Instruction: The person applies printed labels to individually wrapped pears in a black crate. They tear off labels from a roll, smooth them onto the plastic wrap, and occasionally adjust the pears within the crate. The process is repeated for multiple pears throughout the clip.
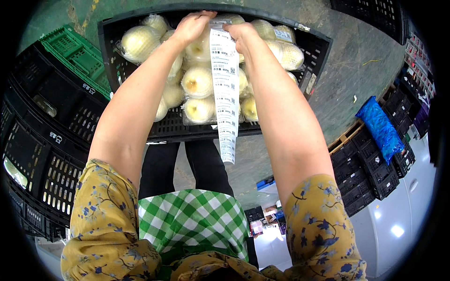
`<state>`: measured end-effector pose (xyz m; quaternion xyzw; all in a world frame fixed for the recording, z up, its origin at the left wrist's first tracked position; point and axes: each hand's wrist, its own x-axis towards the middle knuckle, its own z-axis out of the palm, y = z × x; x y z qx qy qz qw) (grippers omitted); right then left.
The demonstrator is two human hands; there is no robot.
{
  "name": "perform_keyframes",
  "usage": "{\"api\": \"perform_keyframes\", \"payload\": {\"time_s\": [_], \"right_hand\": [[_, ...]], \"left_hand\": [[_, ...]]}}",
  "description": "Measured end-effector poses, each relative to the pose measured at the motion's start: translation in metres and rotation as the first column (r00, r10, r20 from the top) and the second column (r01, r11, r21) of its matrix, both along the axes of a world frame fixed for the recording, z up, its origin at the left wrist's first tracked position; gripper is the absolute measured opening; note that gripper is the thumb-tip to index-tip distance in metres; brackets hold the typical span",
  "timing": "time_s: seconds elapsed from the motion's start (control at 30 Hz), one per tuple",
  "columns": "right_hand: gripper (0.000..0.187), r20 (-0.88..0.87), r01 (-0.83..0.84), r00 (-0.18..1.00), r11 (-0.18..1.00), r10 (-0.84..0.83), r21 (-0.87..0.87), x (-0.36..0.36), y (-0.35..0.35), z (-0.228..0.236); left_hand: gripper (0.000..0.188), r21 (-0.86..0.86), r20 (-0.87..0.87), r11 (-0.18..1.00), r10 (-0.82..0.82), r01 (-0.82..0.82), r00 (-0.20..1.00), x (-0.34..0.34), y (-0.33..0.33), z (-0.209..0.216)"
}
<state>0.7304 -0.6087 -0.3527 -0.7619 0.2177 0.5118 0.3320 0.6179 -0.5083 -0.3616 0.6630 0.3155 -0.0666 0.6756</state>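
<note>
Pale yellow round fruit, pears by their look, sit in foam nets and clear plastic packs inside a black crate. My left hand is over the far middle of the crate, its fingers bent round the far edge of a clear fruit pack. Close beside it, my right hand pinches the top of a long white strip of printed labels between thumb and fingers. The strip hangs toward me across the packs and past the crate's near rim. Both hands' fingertips are partly hidden.
Black crates stand stacked at the left, with a green crate behind. More black crates and a blue plastic bag are at the right. Another black crate lies far right on the green floor.
</note>
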Motion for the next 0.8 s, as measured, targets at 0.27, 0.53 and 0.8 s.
{"api": "perform_keyframes", "payload": {"time_s": [0.27,0.53,0.8], "right_hand": [[0.023,-0.061,0.011,0.998,0.999,-0.008,0.048,0.006,-0.007,-0.011],[0.024,-0.169,-0.023,0.985,0.999,0.018,-0.03,0.009,-0.005,-0.034],[0.024,-0.187,0.199,0.969,0.961,-0.164,0.189,-0.001,-0.019,0.024]], "left_hand": [[0.042,-0.08,0.018,0.994,0.07,-0.068,0.997,-0.003,-0.002,-0.005],[0.041,-0.049,0.014,0.998,-0.031,0.031,0.999,0.01,-0.007,-0.004],[0.049,-0.067,-0.13,0.977,-0.209,0.201,0.969,0.019,-0.014,0.004]]}}
